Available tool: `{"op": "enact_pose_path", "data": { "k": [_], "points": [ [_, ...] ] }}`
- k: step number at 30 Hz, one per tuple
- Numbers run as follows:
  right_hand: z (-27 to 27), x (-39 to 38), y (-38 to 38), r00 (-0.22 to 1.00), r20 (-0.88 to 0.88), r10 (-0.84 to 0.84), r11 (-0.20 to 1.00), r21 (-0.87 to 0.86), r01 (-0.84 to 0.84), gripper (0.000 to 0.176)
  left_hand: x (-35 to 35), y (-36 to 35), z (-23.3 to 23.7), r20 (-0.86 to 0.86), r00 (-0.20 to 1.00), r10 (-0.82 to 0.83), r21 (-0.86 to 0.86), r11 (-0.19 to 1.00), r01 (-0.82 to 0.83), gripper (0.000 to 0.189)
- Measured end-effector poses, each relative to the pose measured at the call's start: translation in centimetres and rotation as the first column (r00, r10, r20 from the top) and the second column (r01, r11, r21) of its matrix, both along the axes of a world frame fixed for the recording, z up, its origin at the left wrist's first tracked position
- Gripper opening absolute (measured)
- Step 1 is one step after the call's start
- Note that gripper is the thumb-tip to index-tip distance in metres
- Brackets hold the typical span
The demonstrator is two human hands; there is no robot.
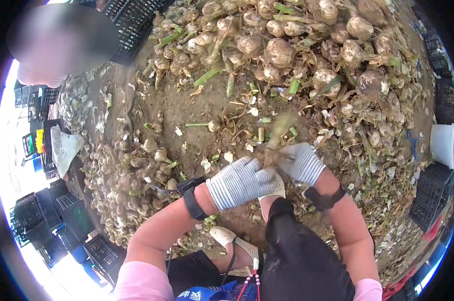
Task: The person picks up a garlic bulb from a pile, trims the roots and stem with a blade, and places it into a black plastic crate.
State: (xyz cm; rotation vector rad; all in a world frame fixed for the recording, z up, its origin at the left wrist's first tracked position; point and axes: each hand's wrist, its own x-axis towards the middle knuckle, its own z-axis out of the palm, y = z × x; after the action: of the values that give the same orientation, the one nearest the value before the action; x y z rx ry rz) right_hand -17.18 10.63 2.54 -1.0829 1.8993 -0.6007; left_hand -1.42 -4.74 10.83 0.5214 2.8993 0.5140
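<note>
Both my hands wear white gloves with grey stripes and meet near the middle of the head view. My left hand (242, 183) is closed, its thumb and fingers around a garlic bulb (271, 158) that is brown and smeared by motion. A blurred green stalk (283, 128) sticks up beyond it. My right hand (303, 163) is closed right beside the bulb. A dark narrow piece (287, 156) shows at its fingers, too blurred to name. Below the hands, a light perforated shoe (277, 186) is partly covered by my left hand.
A large heap of untrimmed garlic (287, 50) lies ahead and to the right. A pile of trimmed garlic bulbs (126, 175) is on the left. Cut stalks and skins litter the soil (182, 108). Black crates (430, 195) line both sides; a white bucket (442, 145) stands right. Another person is upper left.
</note>
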Motion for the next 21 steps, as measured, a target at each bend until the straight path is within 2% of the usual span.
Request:
{"op": "enact_pose_path", "data": {
  "k": [1,2,3,4,5,7,8,9,10,11,12,13,15,16,17,19,20,21],
  "points": [
    [-1.7,-0.5,0.9,0.990,-0.081,0.117,0.985,0.137,-0.105,0.020,0.1,-0.1,0.4,-0.022,0.999,-0.041,0.009,0.999,0.041,0.033],
    [-3.3,-0.6,3.4,0.986,-0.116,0.121,0.991,0.077,-0.112,0.018,0.5,-0.5,0.7,-0.044,0.999,-0.028,0.013,1.000,0.029,0.034],
    [-2.5,0.1,5.3,0.993,0.000,-0.116,0.984,0.139,0.115,0.017,0.9,-0.9,0.6,-0.042,0.999,-0.011,0.003,1.000,0.011,0.034],
    [-0.5,0.7,5.8,0.942,0.151,-0.301,0.943,0.197,0.270,0.016,1.8,-0.9,0.5,-0.070,0.992,0.104,0.076,0.992,-0.099,0.035],
    [0.9,0.9,6.1,0.833,0.274,-0.481,0.869,0.273,0.412,0.016,2.6,-1.1,0.3,-0.102,0.972,0.212,0.145,0.970,-0.196,0.037],
    [-1.0,0.7,7.1,0.855,0.247,-0.456,0.888,0.200,0.415,0.015,5.2,-2.4,-0.2,0.115,0.903,0.413,0.093,0.901,-0.424,0.034],
    [-1.8,0.6,7.5,0.870,0.215,-0.443,0.896,0.146,0.420,0.015,6.2,-3.9,1.2,0.347,0.802,0.486,-0.116,0.871,-0.478,0.023],
    [-2.0,0.7,7.5,0.869,0.219,-0.443,0.896,0.150,0.419,0.015,9.9,-6.3,0.1,0.487,0.652,0.581,-0.245,0.808,-0.536,0.018],
    [-2.2,0.7,7.3,0.862,0.242,-0.447,0.894,0.167,0.416,0.018,14.1,-7.6,1.3,0.435,0.480,0.762,-0.469,0.647,-0.601,0.021],
    [-2.6,0.7,6.9,0.855,0.263,-0.447,0.894,0.178,0.412,0.022,12.1,-8.9,5.4,0.528,-0.071,0.846,-0.776,0.447,-0.444,0.039],
    [-3.3,0.9,6.4,0.885,0.202,-0.420,0.903,0.194,0.384,0.024,13.3,-9.8,7.2,0.423,-0.117,0.899,-0.855,0.353,-0.381,0.055],
    [-3.9,1.0,5.9,0.885,0.204,-0.419,0.904,0.185,0.385,0.024,13.5,-10.2,8.8,0.378,-0.178,0.909,-0.896,0.311,-0.316,0.070],
    [-5.1,1.2,4.6,0.841,0.253,-0.478,0.864,0.308,0.399,0.027,13.2,-9.0,9.3,0.176,-0.075,0.981,-0.859,0.117,-0.498,0.076],
    [-5.9,1.3,4.1,0.913,0.087,-0.400,0.906,0.189,0.379,0.029,12.3,-8.9,8.1,0.164,0.073,0.984,-0.746,0.172,-0.643,0.073],
    [-9.2,1.3,4.2,0.953,-0.110,-0.281,0.932,0.207,0.298,0.031,11.1,-9.0,5.8,0.110,0.219,0.970,-0.610,0.240,-0.755,0.070],
    [-13.2,1.0,5.5,0.957,-0.287,-0.049,0.975,0.193,0.108,0.032,7.7,-9.7,-0.9,0.131,0.368,0.921,-0.364,0.390,-0.846,0.071],
    [-12.4,1.1,5.2,0.950,-0.289,-0.119,0.965,0.190,0.178,0.033,5.1,-9.5,-3.9,0.221,0.376,0.900,-0.325,0.432,-0.842,0.073],
    [-10.9,1.2,4.8,0.938,-0.290,-0.187,0.950,0.190,0.248,0.034,2.7,-9.2,-5.3,0.376,0.317,0.871,-0.324,0.444,-0.835,0.070]
  ]
}}
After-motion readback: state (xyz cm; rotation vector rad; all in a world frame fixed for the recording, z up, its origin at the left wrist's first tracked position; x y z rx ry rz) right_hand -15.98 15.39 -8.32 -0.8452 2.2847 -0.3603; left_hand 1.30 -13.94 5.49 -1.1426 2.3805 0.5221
